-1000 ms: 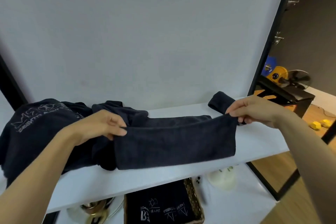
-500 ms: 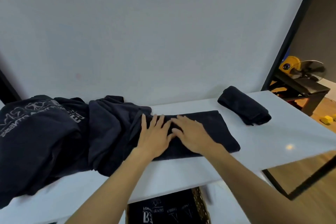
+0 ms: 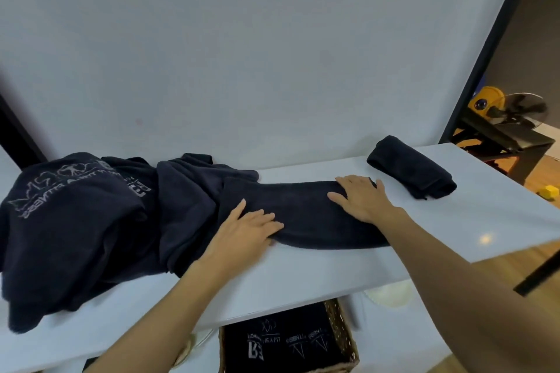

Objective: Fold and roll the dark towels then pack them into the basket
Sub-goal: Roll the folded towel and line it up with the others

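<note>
You're in what looks like a gym or fitness back room: dark towels (image 3: 75,221) printed with a fitness logo heaped at the white table's (image 3: 303,275) left end, yellow weight plate (image 3: 485,100) beyond.

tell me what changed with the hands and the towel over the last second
Both hands let go of the folded towel they had held up by its ends and laid it flat. They pressed together at its middle, then slid apart: left hand leftward, right hand rightward, smoothing it. The rolled towel, the towel pile and the basket stayed put.
</note>
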